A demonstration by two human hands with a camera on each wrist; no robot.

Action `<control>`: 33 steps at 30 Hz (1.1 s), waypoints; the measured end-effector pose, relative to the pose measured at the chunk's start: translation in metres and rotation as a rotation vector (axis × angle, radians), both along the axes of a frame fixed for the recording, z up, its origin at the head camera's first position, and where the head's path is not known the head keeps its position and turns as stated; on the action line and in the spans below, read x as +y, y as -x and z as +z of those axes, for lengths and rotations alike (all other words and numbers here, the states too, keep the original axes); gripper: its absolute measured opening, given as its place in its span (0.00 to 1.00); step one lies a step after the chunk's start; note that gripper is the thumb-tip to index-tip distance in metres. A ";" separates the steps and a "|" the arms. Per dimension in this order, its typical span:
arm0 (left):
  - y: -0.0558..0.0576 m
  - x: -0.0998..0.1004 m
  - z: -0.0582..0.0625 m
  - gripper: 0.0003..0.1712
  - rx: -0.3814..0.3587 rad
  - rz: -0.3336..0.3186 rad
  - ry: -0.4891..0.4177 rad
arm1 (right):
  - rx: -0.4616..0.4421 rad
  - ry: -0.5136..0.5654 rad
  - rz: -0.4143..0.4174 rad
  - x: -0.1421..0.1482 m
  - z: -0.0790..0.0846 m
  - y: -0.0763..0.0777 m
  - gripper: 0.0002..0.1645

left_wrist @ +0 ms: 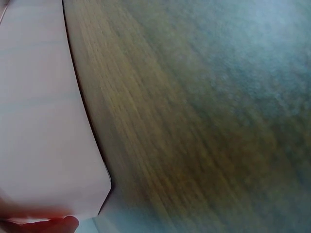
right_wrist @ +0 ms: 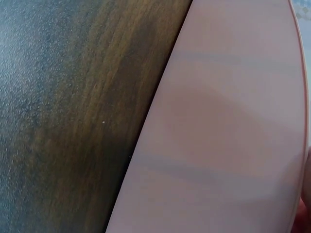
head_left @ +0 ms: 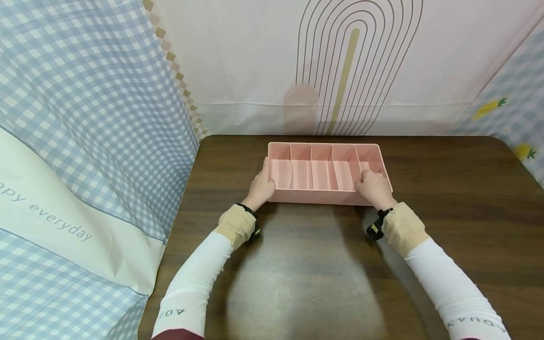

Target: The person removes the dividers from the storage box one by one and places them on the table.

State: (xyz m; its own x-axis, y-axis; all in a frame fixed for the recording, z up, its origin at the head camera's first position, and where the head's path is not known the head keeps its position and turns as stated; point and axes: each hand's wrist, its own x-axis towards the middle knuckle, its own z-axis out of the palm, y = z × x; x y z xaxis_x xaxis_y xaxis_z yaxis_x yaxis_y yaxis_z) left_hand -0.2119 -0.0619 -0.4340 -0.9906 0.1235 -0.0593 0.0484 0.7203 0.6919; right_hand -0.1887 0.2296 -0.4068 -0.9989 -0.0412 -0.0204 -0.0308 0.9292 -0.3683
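Observation:
A pink divided storage box (head_left: 314,197) sits on the brown wooden table, its long side facing me. Thin upright walls split it into several compartments, with no contents showing in them. My left hand (head_left: 260,186) grips the box's left end, fingers lying along the outside of that short wall. In the left wrist view, a fingertip (left_wrist: 53,224) shows at the box's lower corner. At the front right, my right hand (head_left: 375,188) holds the box over its front rim, fingers curled into the end compartment. The right wrist view shows the smooth front wall (right_wrist: 218,121) close up.
The wooden table (head_left: 310,264) reaches back to a pale wall cloth (head_left: 238,71) printed with arches. Blue checked cloth (head_left: 106,94) hangs along the left edge, and more checked cloth (head_left: 522,99) hangs at the right. A shiny light patch lies on the tabletop between the forearms.

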 end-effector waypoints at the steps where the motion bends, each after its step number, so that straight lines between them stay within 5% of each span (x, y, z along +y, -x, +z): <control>1: 0.000 0.000 0.000 0.35 0.000 0.001 0.000 | 0.002 0.000 -0.002 0.000 0.000 0.000 0.14; 33: -0.001 0.000 0.002 0.37 -0.007 -0.001 0.009 | 0.130 0.078 -0.010 0.003 -0.002 -0.003 0.15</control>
State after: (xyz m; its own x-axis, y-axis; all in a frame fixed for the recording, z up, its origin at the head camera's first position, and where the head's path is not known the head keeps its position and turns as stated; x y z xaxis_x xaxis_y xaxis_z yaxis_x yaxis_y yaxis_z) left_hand -0.2111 -0.0624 -0.4319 -0.9900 0.1239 -0.0677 0.0441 0.7268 0.6854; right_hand -0.1854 0.2322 -0.4091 -0.9934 -0.0275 0.1117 -0.0735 0.8984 -0.4329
